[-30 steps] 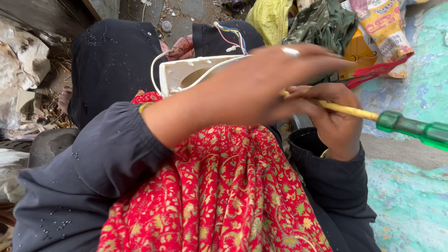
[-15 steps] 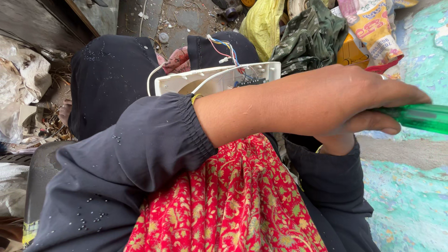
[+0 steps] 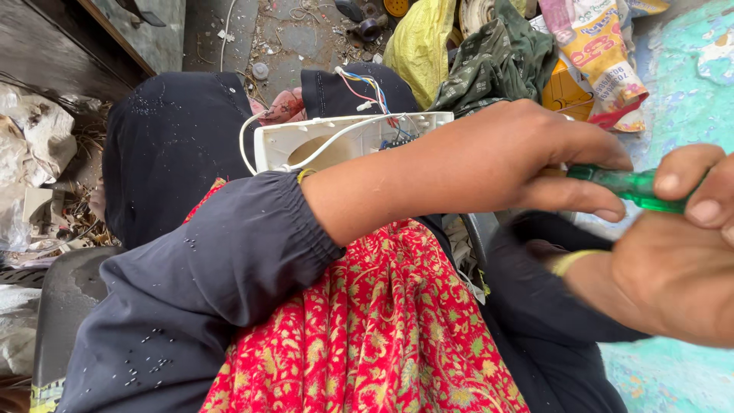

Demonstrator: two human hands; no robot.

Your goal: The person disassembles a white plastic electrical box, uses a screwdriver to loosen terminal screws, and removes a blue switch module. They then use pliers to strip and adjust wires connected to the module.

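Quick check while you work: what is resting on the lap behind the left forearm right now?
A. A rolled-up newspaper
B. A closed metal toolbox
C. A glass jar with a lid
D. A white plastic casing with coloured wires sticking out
D. Behind the left hand, a white plastic casing lies open on the lap, with red, blue and white wires rising from its far edge; both hands, the right hand too, grip a green-handled screwdriver.

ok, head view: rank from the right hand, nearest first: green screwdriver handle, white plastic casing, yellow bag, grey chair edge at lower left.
1. green screwdriver handle: in the right hand itself, at the fingertips.
2. white plastic casing: on the lap, behind the left forearm.
3. yellow bag: top centre, on the floor.
4. grey chair edge: far lower left.
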